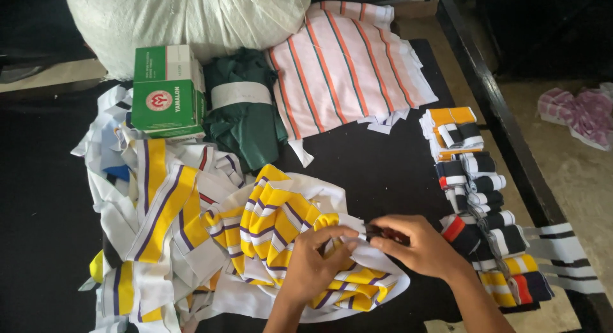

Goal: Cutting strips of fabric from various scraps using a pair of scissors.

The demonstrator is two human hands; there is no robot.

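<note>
Right hand point(418, 243): fingers pinched shut on a small dark tool point(383, 233), type unclear, tip at a fabric edge. Left hand point(314, 263): closed on the yellow, white and purple striped knit piece point(281, 224), mid-table on the black tabletop point(377, 167). Probably light, soft, floppy, stretchy; best gripped close to the worked edge. Banded collar stack point(476, 192) to the right; green box point(167, 93) beyond.

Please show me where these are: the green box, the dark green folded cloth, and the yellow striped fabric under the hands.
green box point(167, 100), head view, on its front face.
dark green folded cloth point(246, 132), head view, below its white band.
yellow striped fabric point(274, 218), head view, on its bunched middle.
</note>
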